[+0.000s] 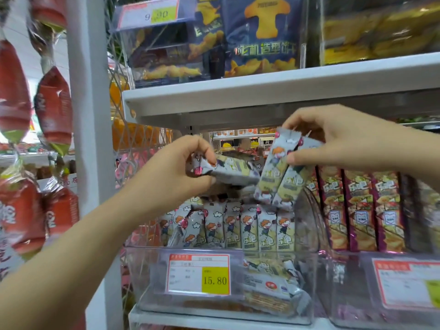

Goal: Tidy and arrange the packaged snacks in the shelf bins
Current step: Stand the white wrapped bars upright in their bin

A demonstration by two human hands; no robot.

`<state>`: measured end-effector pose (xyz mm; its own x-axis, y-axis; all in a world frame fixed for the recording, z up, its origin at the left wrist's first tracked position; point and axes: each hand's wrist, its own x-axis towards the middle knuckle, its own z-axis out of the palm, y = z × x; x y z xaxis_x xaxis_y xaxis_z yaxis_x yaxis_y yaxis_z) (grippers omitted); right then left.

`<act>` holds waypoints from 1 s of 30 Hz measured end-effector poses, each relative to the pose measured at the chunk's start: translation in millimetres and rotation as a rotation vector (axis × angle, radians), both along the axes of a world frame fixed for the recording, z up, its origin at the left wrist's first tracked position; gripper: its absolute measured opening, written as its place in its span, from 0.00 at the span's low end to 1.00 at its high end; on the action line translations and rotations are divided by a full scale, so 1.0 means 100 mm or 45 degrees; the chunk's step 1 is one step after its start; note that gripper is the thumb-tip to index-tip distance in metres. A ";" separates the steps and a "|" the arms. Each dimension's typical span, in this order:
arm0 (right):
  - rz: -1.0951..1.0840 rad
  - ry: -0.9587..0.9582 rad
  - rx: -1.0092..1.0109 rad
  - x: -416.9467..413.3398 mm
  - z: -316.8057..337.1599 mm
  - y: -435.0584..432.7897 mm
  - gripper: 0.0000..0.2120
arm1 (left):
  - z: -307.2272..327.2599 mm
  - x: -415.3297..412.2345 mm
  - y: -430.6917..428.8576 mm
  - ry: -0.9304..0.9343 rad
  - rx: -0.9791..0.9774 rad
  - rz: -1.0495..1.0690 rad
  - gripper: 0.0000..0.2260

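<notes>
Her left hand [181, 167] pinches one grey snack packet [228, 171] sideways; the right hand [333, 139] pinches two packets [281, 177] (possibly more behind) above the clear bin [147, 277]. Best slot them upright into the standing row [238, 227].

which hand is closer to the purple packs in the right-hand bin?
Right. The right hand, pinching two grey packs, is just above the purple packs; the left hand, gripping another grey pack, is off to their left.

Both hands [181, 167] [333, 136] aloft (fingers [298, 123] curled)
</notes>
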<state>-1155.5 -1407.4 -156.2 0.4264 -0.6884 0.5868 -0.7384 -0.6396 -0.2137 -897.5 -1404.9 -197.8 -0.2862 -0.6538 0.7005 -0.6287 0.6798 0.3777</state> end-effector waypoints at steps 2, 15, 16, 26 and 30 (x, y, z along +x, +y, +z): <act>-0.038 -0.134 -0.113 -0.04 0.04 0.01 0.18 | -0.01 -0.10 0.00 -0.074 -0.155 0.090 0.12; -0.219 -0.257 -0.294 -0.18 -0.06 0.00 0.11 | -0.07 -0.56 -0.34 -0.828 -0.387 0.435 0.06; -0.220 -0.257 -0.290 -0.19 -0.06 0.01 0.11 | -0.07 -0.57 -0.35 -0.867 -0.395 0.463 0.06; -0.152 -0.292 -0.332 -0.17 -0.13 0.01 0.12 | -0.08 -0.55 -0.33 -1.032 -0.406 0.459 0.12; -0.078 -0.308 -0.347 -0.14 -0.16 0.04 0.14 | -0.07 -0.49 -0.25 -0.967 -0.386 0.291 0.09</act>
<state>-1169.1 -1403.7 -172.6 0.2154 -0.5131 0.8308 -0.7259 -0.6532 -0.2152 -946.1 -1429.8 -205.1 -0.6332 -0.5676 0.5262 -0.7722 0.5088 -0.3805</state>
